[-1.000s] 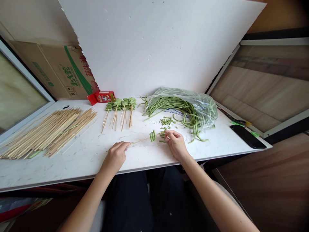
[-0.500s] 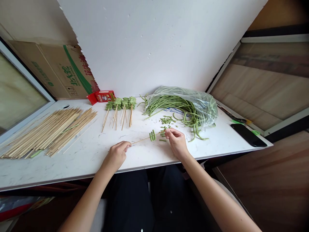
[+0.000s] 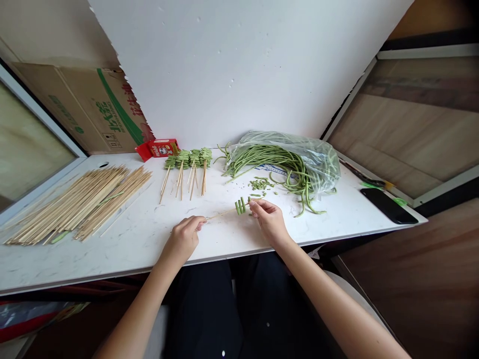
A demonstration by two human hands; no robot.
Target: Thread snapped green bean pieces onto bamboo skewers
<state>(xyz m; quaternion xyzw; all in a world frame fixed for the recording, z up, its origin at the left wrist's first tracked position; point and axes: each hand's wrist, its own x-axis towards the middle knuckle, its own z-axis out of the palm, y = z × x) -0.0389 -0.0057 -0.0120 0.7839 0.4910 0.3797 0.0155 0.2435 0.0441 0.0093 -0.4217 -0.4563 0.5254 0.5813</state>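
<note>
My left hand [image 3: 185, 236] is closed on the blunt end of a bamboo skewer [image 3: 221, 214], which runs to the right above the table. Several short green bean pieces [image 3: 240, 206] are threaded side by side near its far end. My right hand [image 3: 268, 217] pinches another bean piece [image 3: 249, 200] at the skewer's tip, right beside the threaded ones. Behind that hand, cut bean pieces [image 3: 261, 184] lie loose in a small heap. Farther back on the left, finished bean skewers [image 3: 194, 158] rest in stacked bundles, their bare sticks pointing toward me.
Loose bamboo skewers [image 3: 71, 204] cover the left of the white table [image 3: 149, 249]. Long green beans [image 3: 277, 157] spill from a clear plastic bag [image 3: 318, 154] at the back right. A red box [image 3: 163, 148] stands by the cardboard; a black phone [image 3: 388, 205] lies at the right edge.
My right hand has moved left along the skewer, bringing a bean piece up close to the threaded ones. My left hand keeps its hold with only a slight shift.
</note>
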